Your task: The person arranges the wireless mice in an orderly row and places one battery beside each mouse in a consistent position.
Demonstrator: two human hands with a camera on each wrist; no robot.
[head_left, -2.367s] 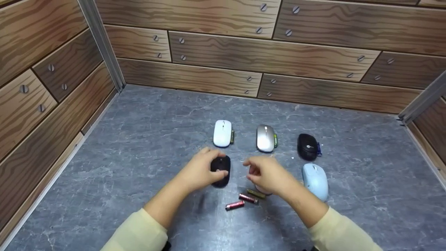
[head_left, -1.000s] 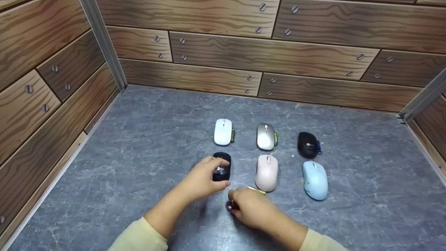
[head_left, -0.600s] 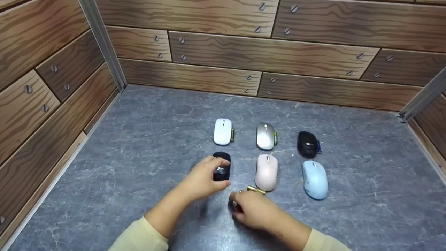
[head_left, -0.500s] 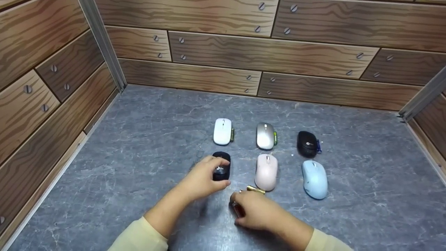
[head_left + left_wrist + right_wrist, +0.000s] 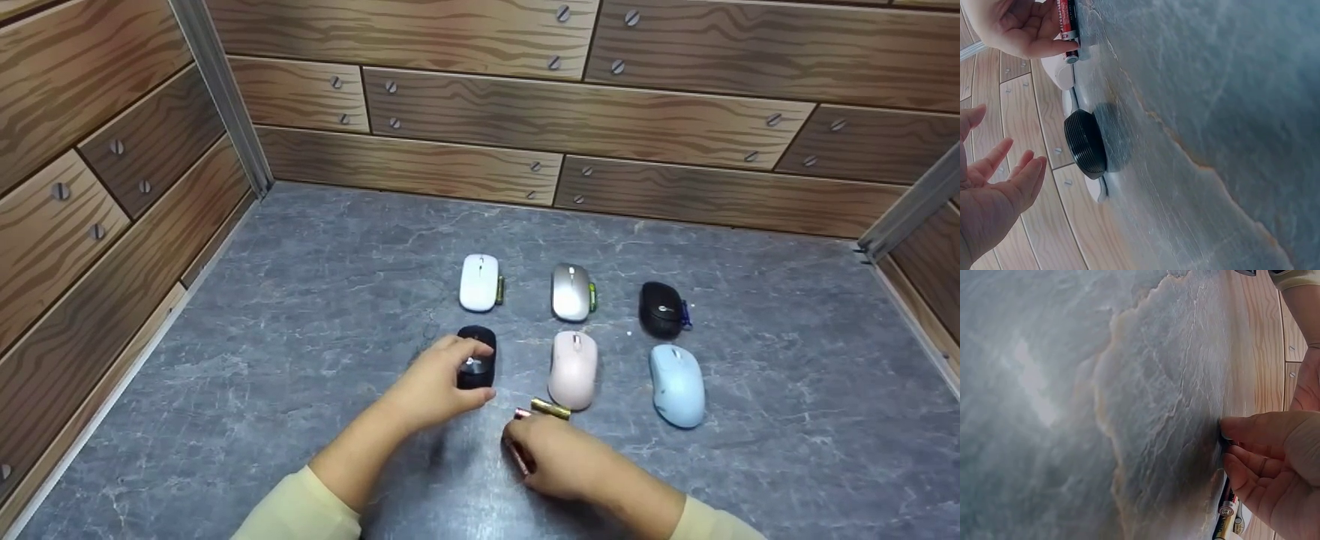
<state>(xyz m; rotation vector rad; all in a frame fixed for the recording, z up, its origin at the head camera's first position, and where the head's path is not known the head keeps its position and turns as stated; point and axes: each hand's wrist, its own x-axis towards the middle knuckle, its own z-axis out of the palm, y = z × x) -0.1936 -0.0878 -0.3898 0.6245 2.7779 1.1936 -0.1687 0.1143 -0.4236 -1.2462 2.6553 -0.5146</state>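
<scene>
My right hand (image 5: 559, 457) pinches a red battery (image 5: 517, 456) between thumb and fingers, low over the table. In the left wrist view that red battery (image 5: 1066, 19) shows at the top, with the thumb near its end. Just beyond the hand, the end of another red battery (image 5: 520, 412) peeks out beside a gold battery (image 5: 550, 408). My left hand (image 5: 431, 382) hovers at the black mouse (image 5: 478, 367), fingers spread and loosely bent. The left wrist view shows a gap between this hand (image 5: 996, 197) and the black mouse (image 5: 1085, 143).
Behind stand a white mouse (image 5: 479, 283), a silver mouse (image 5: 571, 292) and another black mouse (image 5: 661, 310), each with a battery along its right side. A pink mouse (image 5: 574, 371) and a light blue mouse (image 5: 677, 386) are nearer. Wood-patterned walls (image 5: 450, 97) bound the table.
My right hand has come down from over the pink mouse and taken hold of a red battery, then shifted slightly right, turning it. My left hand stays by the black mouse.
</scene>
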